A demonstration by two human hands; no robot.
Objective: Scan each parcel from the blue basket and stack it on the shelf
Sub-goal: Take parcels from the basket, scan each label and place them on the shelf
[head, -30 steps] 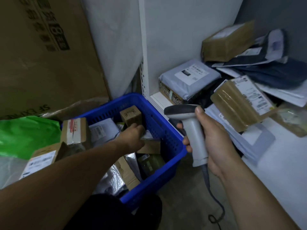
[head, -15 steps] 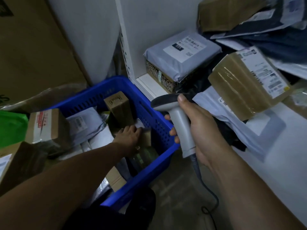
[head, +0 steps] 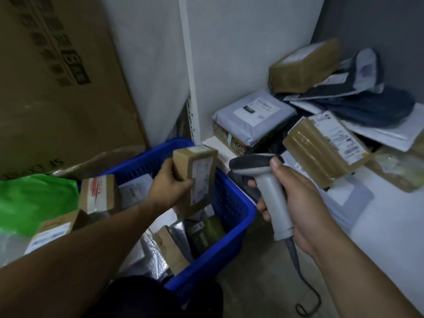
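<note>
Cramped corner here: white shelf (head: 394, 237) on my right against a grey wall (head: 367, 24), bare floor (head: 257, 271) below, one blue basket (head: 229, 203) wedged beside it. My left hand (head: 167, 189) grips one small brown parcel (head: 197, 177), held just above the basket. My right hand (head: 298, 203) is wrapped round the one scanner (head: 268, 191). On the shelf: two taped brown boxes (head: 305, 65) (head: 321, 154), one grey mailer (head: 254, 115).
</note>
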